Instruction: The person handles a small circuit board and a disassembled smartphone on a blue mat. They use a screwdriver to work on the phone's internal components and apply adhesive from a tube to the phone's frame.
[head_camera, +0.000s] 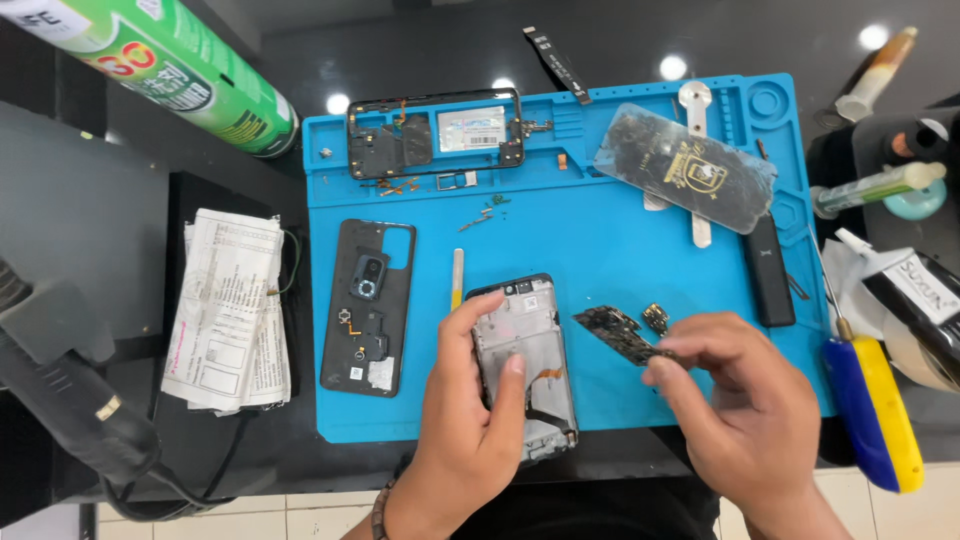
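Note:
My left hand (470, 410) grips an opened phone body (530, 340), silver inside, which rests at the near edge of the blue work mat (600, 240). Thumb and index finger lie across its frame. My right hand (745, 400) pinches a dark circuit board (622, 335) by one end and holds it just right of the phone, slightly above the mat. A small gold-toned part (656, 318) lies beside the board.
A black phone back cover (368, 305) lies left on the mat, a phone frame (435, 135) at the top, a screen panel (685, 168) upper right. Papers (228, 310), a green spray can (170, 60), a blue-yellow screwdriver (875, 410) and glue tubes surround the mat.

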